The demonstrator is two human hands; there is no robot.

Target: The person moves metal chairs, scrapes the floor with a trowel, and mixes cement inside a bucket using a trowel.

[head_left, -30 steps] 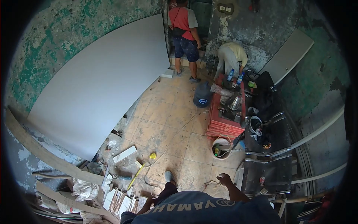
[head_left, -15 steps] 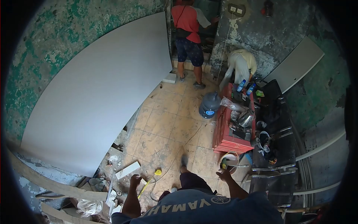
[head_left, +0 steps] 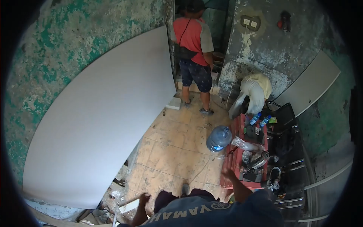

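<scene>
Low on the left, my left hand hangs over the floor by a white offcut strip. Its fingers are loosely bent and apart, and I see nothing in them. My right hand is beside the front end of a red stand, fingers outstretched and apparently empty; whether it touches the stand I cannot tell. On the stand lie a metal kettle-like vessel, a clear plastic wrapping and two blue bottles. A large blue water jug stands on the floor beside it.
A big grey panel leans along the left wall. A person in a red shirt stands at the doorway; another person bends behind the stand. Black chairs line the right side, near a smaller leaning panel. Rubble lies lower left.
My view has tilted up and moved forward, so the room sits lower and closer. My right hand is now beside the stand rather than over the bucket. The red-shirted person's arm has dropped.
</scene>
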